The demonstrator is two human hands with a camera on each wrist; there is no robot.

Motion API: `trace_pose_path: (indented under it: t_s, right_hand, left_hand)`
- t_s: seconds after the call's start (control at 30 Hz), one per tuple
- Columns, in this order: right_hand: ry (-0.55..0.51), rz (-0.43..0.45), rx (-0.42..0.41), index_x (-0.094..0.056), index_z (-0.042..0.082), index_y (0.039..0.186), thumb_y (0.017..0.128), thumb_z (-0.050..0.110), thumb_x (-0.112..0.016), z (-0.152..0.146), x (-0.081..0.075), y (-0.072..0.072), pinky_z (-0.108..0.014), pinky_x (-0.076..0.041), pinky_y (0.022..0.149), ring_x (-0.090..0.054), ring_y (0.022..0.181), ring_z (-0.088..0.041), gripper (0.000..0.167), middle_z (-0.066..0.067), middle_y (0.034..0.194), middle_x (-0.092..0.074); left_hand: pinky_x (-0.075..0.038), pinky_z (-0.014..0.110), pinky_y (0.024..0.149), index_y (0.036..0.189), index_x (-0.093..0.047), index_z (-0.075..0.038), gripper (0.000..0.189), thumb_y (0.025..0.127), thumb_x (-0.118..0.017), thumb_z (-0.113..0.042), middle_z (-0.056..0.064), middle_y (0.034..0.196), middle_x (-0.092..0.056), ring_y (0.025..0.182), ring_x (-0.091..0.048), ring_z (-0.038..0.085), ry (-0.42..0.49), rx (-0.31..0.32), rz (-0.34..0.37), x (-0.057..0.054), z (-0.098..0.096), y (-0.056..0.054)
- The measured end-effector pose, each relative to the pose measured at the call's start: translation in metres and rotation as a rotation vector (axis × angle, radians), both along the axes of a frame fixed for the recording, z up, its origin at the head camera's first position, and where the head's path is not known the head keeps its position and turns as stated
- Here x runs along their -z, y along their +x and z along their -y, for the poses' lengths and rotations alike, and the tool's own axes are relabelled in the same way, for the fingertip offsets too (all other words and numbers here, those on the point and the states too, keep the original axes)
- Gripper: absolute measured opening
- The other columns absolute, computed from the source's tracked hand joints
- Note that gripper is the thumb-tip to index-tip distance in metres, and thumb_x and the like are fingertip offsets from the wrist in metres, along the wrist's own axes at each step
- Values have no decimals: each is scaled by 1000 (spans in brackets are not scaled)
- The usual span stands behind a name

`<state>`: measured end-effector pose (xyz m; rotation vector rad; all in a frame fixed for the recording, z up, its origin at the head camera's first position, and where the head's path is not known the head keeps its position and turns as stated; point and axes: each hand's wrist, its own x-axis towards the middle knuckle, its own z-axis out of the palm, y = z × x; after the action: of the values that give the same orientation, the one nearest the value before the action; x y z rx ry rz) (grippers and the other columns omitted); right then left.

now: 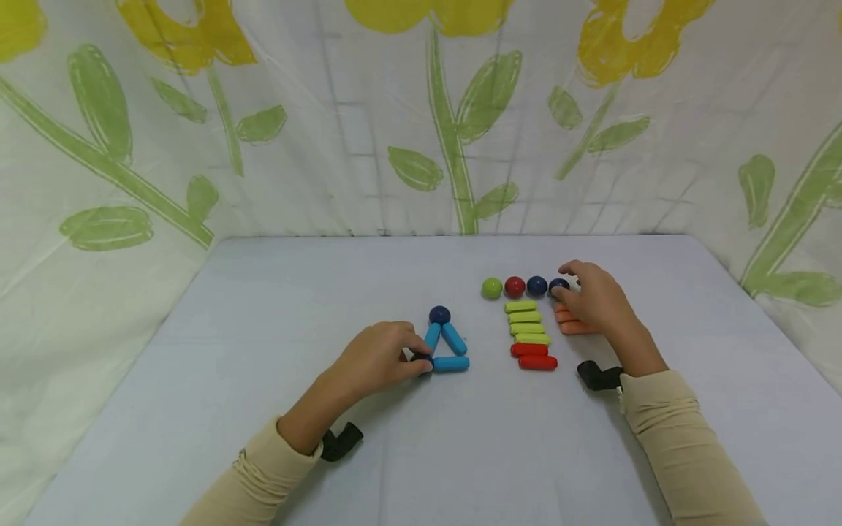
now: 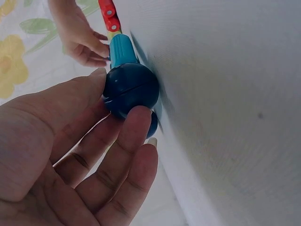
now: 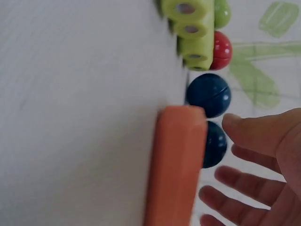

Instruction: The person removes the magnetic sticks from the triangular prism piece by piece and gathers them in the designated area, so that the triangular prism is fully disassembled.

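My left hand (image 1: 378, 356) pinches a dark blue ball (image 2: 131, 89) between thumb and fingertips, low over the table. A light blue rod (image 1: 452, 364) extends right from that ball. Two more light blue rods (image 1: 454, 338) slant up to another dark blue ball (image 1: 439, 315), making a triangle. At the right, my right hand (image 1: 595, 296) reaches around the end dark blue ball (image 3: 214, 145) of a row, thumb and fingers spread apart. Beside it in the row lie a dark blue ball (image 3: 209, 95), a red ball (image 1: 515, 287) and a lime green ball (image 1: 492, 288).
Several lime green rods (image 1: 525, 318) lie stacked in a column below the balls, with two red rods (image 1: 538, 362) nearest me. Orange rods (image 1: 579, 328) lie under my right hand. A flowered curtain (image 1: 368, 109) hangs behind the white table (image 1: 296, 277). Black wrist mounts (image 1: 342, 443) stick out by both sleeves.
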<state>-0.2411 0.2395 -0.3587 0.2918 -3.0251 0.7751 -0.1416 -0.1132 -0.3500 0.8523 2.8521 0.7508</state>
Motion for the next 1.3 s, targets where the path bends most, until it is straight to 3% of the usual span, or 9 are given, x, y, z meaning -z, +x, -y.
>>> trace_pose_path:
  t_s: [0.17, 0.23, 0.37, 0.53, 0.63, 0.87, 1.07, 1.17, 1.3]
  right_hand:
    - [6, -142, -33, -61, -4, 127, 97, 10, -63, 20, -13, 11, -61, -38, 103, -48, 123, -46, 33, -28, 133, -54]
    - [-3, -186, -80, -65, -3, 120, 96, 8, -64, 35, -18, 18, -58, -43, 98, -54, 115, -43, 26, -25, 125, -60]
    - [-15, -214, -260, -71, 1, 109, 95, 8, -68, 71, -20, 36, -46, -53, 80, -63, 91, -29, 17, -13, 104, -69]
    - [96, -172, -558, -72, 6, 118, 95, 11, -70, 106, -14, 60, -42, -55, 85, -66, 99, -27, 24, -11, 113, -68]
    - [171, -131, -669, -71, 6, 122, 96, 12, -69, 116, -9, 68, -44, -53, 88, -64, 104, -31, 27, -14, 119, -67]
    - [212, -150, -707, -75, 5, 116, 97, 11, -66, 116, -7, 72, -43, -54, 88, -66, 104, -31, 21, -14, 122, -68]
    - [221, -92, -710, -76, -1, 106, 97, 11, -66, 115, -12, 73, -41, -55, 87, -68, 106, -29, 18, -14, 122, -68]
    - [252, -66, -665, -77, 2, 94, 94, 9, -69, 114, -15, 74, -32, -55, 73, -67, 82, -21, 11, -6, 92, -73]
    - [312, -52, -612, -70, 8, 78, 86, 2, -75, 111, -18, 76, -26, -43, 58, -48, 62, -13, 12, 4, 66, -55]
  left_hand:
    - [-46, 23, 59, 103, -80, -11, 17, 87, -80, -19, -9, 79, -59, 66, -53, 5, 2, 3, 0, -1, 0, 0]
    - [-46, 23, 58, 102, -80, -11, 17, 87, -80, -19, -9, 79, -59, 66, -53, 5, 4, 2, 0, -1, 0, 1]
    - [-45, 23, 58, 102, -80, -12, 17, 87, -81, -20, -9, 78, -58, 66, -53, 5, -1, -1, 1, 0, 1, 0]
    - [-45, 23, 57, 102, -81, -11, 17, 87, -81, -20, -9, 77, -57, 64, -52, 5, -2, 4, 1, -1, 0, -1]
    - [-44, 23, 56, 102, -81, -11, 17, 87, -81, -20, -9, 76, -56, 62, -51, 5, 3, 8, 0, -1, 0, -1]
    - [-45, 24, 57, 102, -80, -10, 18, 87, -81, -20, -8, 77, -58, 63, -51, 5, 2, 9, 2, -2, -2, 0]
    - [-45, 24, 58, 102, -80, -11, 18, 87, -81, -20, -8, 78, -58, 64, -51, 5, -8, -5, 5, -3, -1, -1]
    - [-45, 24, 58, 102, -81, -11, 18, 87, -81, -20, -9, 78, -58, 65, -52, 6, -12, -9, 9, -3, -1, 0]
    - [-45, 24, 59, 103, -80, -11, 18, 87, -80, -20, -9, 79, -59, 66, -52, 6, -17, -9, 17, -3, 0, 0]
